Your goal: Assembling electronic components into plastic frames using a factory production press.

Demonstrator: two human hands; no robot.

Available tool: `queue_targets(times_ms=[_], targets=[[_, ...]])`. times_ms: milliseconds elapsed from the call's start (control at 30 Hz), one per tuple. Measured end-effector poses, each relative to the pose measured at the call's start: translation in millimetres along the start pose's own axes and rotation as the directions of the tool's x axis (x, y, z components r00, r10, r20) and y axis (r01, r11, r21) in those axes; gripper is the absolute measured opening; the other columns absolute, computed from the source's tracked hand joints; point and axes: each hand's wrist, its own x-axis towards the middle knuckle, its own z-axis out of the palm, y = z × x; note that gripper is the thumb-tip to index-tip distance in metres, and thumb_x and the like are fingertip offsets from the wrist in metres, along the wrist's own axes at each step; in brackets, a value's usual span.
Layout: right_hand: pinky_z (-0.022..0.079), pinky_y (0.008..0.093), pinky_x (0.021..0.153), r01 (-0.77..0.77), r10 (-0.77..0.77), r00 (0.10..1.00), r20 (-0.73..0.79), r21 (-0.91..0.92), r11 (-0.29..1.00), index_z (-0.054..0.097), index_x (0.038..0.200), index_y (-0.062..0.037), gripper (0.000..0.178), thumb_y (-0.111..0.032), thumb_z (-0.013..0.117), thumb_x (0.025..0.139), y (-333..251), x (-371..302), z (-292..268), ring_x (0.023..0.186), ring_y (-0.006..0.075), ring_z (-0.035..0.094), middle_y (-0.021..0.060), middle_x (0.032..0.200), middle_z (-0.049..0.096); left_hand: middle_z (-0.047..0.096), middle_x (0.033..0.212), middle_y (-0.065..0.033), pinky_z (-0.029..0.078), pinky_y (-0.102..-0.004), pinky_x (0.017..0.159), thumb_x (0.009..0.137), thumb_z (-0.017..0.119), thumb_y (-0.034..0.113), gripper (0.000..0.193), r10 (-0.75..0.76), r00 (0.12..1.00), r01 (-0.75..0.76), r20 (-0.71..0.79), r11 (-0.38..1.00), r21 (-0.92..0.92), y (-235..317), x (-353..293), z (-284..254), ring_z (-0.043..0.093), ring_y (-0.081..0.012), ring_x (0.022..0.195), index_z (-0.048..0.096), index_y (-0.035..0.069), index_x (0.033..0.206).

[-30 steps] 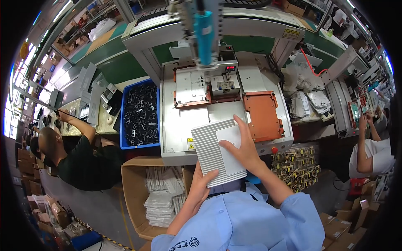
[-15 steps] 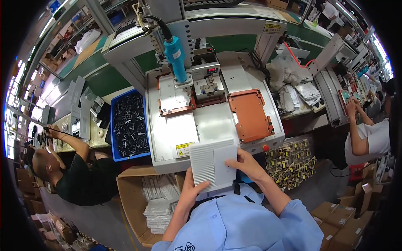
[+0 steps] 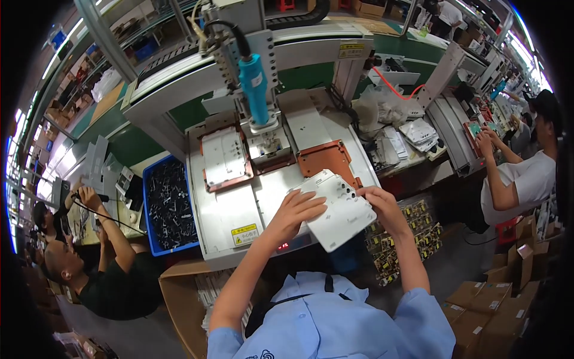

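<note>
"Panel (image 3: 338,224) in hand: where did we see it, and how was it gripped?"

"White and holed, it hung askew over the near edge of the machine (image 3: 218,209), just before the right fixture (image 3: 326,160). We saw the right hand (image 3: 382,206) pinch its far right edge; the left hand (image 3: 297,210) laid its fingers over the left part, but we couldn't tell whether its thumb closed beneath."

"How far along did we judge things?"

"Partway. The held panel sat in neither fixture, while a second panel (image 3: 224,155) lay in the left fixture (image 3: 229,183), the teal driver (image 3: 254,90) just right of it. Whether that one was finished, we couldn't tell."

"And containers, from our near side?"

"Near left, an open carton (image 3: 177,299) held stacked white parts (image 3: 206,287). Beyond, a blue bin (image 3: 147,209) was heaped with small black parts (image 3: 170,206). Far right, we couldn't make out what the plastic bags (image 3: 379,113) held."
</note>
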Motion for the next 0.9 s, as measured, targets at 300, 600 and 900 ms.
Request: queue_targets(times_ms=[300, 600, 900], targets=[[0.045, 0.0215, 0.075, -0.079, 0.079, 0.995, -0.054, 0.003, 0.997, 0.051, 0.126, 0.0029, 0.048, -0.013, 0.067, 0.084, 16.9, 73.4, -49.5, 0.085, 0.0075, 0.058, 0.0022, 0.094, 0.063, 0.049, 0.137, -0.0017, 0.023, -0.0453, 0.113, 0.074, 0.039, -0.015, 0.062, 0.000, 0.981, -0.025, 0.192, 0.992, 0.124, -67.5, 60.9, 28.9, 0.039, -0.0264, 0.131, 0.056, 0.018, 0.125], [0.047, 0.0225, 0.073, -0.052, 0.049, 0.999, -0.023, -0.149, 0.988, 0.054, 0.119, 0.0068, 0.043, -0.010, 0.066, 0.081, 47.5, 103.4, -59.2, 0.082, 0.0096, 0.059, 0.0060, 0.094, 0.065, 0.059, 0.118, -0.0124, 0.046, -0.0409, 0.093, 0.085, 0.063, 0.020, 0.032, -0.126, 0.992, 0.121, 0.028, 0.981, 0.149, -64.5, 82.1, 61.4, 0.051, -0.0367, 0.116, 0.059, 0.008, 0.115], [0.049, 0.0305, 0.067, 0.235, -0.363, 0.926, 0.103, -0.910, 0.342, 0.068, 0.084, 0.0010, 0.022, -0.019, 0.066, 0.076, 33.7, 126.0, -59.8, 0.073, 0.0214, 0.064, 0.0135, 0.079, 0.067, 0.058, 0.119, -0.0128, 0.043, -0.0428, 0.096, 0.077, 0.070, 0.020, 0.039, -0.165, 0.980, 0.194, -0.109, 0.915, 0.355, -46.2, 81.5, 87.9, 0.050, -0.0384, 0.116, 0.058, 0.003, 0.109]])
